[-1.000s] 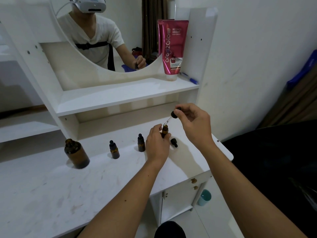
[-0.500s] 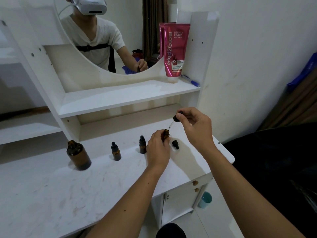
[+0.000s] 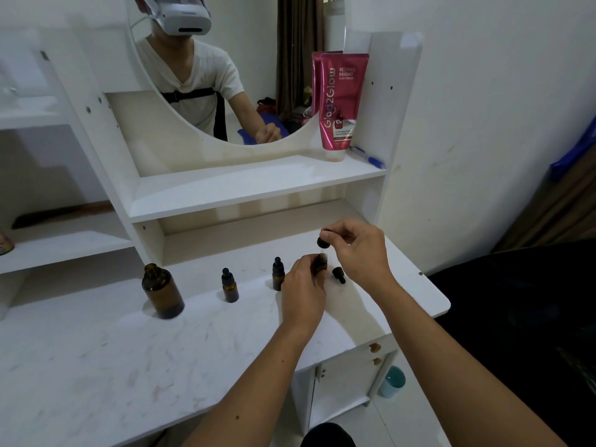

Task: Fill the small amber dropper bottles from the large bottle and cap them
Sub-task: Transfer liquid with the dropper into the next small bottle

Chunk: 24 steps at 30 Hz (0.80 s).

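Here, at a white vanity:
Step in hand: I judge I am seating a dropper cap [image 3: 323, 241] into the small amber bottle [image 3: 320, 263] at centre frame, the glass tube entering its neck.
Left hand [image 3: 303, 293]: closed around that bottle, steadying it on the tabletop [image 3: 96, 366].
Right hand [image 3: 361, 250]: fingertips pinched on the black bulb, just above the bottle mouth.
Next move: lower the cap squarely, then twist it tight without tipping the bottle.
Others: two capped small bottles [image 3: 229, 287] [image 3: 277, 275] stand left of my hand; a loose dropper cap [image 3: 339, 274] lies just right of it.
Large bottle [image 3: 162, 291]: open, left of centre.
Writing: pink tube [image 3: 338, 104] on the upper shelf reads "Glad2Glow", "RETINOL BRIGHT", "10x".
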Each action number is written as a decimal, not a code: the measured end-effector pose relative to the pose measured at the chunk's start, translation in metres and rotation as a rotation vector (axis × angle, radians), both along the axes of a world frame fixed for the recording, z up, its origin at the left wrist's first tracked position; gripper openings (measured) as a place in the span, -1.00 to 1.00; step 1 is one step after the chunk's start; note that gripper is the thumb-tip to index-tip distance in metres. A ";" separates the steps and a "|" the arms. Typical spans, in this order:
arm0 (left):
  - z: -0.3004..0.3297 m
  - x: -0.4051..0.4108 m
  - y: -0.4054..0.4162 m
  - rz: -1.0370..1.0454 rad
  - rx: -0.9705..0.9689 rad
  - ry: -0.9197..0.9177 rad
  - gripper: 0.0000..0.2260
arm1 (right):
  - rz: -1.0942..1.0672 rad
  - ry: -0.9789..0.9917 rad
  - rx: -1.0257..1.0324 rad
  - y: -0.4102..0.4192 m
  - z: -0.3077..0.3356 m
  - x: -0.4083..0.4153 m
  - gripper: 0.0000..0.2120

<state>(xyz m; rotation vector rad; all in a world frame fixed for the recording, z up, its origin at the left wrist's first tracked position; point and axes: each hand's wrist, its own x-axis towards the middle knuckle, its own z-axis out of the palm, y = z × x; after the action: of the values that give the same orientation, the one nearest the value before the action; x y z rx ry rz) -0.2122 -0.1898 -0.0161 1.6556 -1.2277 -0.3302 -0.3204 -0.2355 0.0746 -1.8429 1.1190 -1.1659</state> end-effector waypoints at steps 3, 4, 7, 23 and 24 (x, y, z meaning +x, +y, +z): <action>0.000 0.000 0.000 -0.009 -0.001 0.004 -0.79 | -0.010 0.024 -0.030 0.001 -0.001 -0.001 -0.92; 0.000 0.000 0.000 -0.009 0.000 0.003 -0.79 | -0.009 0.017 -0.020 0.001 -0.001 -0.002 -0.93; 0.001 0.000 0.001 -0.006 0.005 0.001 -0.78 | -0.004 -0.012 0.020 0.000 0.002 -0.005 -0.94; 0.003 -0.001 0.004 -0.016 0.012 0.010 -0.76 | -0.012 0.024 0.022 0.007 0.006 -0.005 -0.93; 0.003 -0.001 0.004 -0.018 0.018 0.009 -0.74 | -0.014 0.017 0.023 0.008 0.006 -0.006 -0.93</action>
<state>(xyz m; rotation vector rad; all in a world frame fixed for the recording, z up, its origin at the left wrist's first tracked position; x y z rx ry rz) -0.2132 -0.1858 -0.0130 1.6578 -1.2368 -0.3600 -0.3260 -0.2278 0.0811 -1.8332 1.1516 -1.1432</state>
